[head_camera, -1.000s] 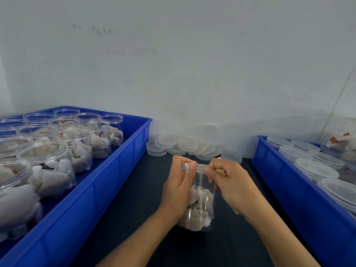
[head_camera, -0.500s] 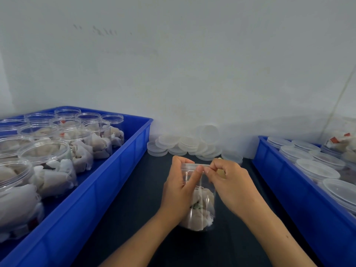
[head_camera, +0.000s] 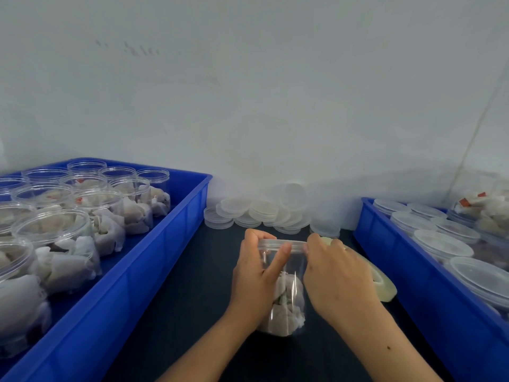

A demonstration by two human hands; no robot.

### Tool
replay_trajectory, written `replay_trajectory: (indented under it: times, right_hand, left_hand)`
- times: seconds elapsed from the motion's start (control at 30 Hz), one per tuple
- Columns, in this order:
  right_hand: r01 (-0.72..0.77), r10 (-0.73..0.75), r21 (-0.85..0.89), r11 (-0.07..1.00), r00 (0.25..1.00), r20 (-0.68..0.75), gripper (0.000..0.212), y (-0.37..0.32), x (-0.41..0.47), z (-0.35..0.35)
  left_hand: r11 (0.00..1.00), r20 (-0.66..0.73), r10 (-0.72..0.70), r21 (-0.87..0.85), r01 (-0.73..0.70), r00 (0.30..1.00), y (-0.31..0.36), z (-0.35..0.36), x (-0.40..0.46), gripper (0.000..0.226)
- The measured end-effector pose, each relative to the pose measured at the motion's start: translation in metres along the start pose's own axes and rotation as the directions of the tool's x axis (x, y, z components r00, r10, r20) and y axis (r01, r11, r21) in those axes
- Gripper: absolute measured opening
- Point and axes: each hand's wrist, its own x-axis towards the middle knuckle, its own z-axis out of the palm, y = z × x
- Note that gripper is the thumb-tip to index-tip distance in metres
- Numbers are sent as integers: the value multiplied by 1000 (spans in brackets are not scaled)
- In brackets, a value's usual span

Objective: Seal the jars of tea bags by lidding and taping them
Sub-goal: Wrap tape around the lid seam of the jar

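The jar (head_camera: 285,288) stands on the worktop (head_camera: 192,285) at centre, between both hands: the left hand (head_camera: 254,279) at its 9 o'clock, the right hand (head_camera: 334,279) at its 3; a tape roll (head_camera: 384,285) lies just behind the right hand; loose lids (head_camera: 259,212) sit at 12 against the wall (head_camera: 248,92); the left crate (head_camera: 132,285) of open jars (head_camera: 82,216) lies at 9; the right crate (head_camera: 429,293) of lidded jars (head_camera: 440,241) lies at 3.
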Motion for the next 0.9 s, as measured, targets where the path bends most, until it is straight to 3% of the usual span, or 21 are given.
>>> replay_trajectory:
  times: [0.07, 0.17, 0.23, 0.43, 0.9]
  right_hand:
    - [5, -5, -10, 1000, 1000, 7, 32, 3, 1, 1]
    - [-14, 12, 39, 999, 999, 44, 63, 9, 4, 2]
    - [-1, -6, 82, 997, 996, 86, 67, 11, 5, 1]
    - [31, -51, 183, 983, 993, 107, 70, 17, 11, 1]
    - [93, -92, 76, 993, 996, -6, 58, 19, 14, 14]
  left_hand:
    - [1000, 4, 5, 4, -5, 1000, -1, 0, 0, 34]
    - [1000, -9, 4, -7, -4, 1000, -1, -1, 0, 31]
    - [999, -21, 4, -32, -5, 1000, -1, -2, 1, 30]
    - [998, 16, 7, -70, -6, 1000, 2, -4, 0, 39]
    - [998, 5, -25, -54, 25, 1000, 4, -6, 0, 36]
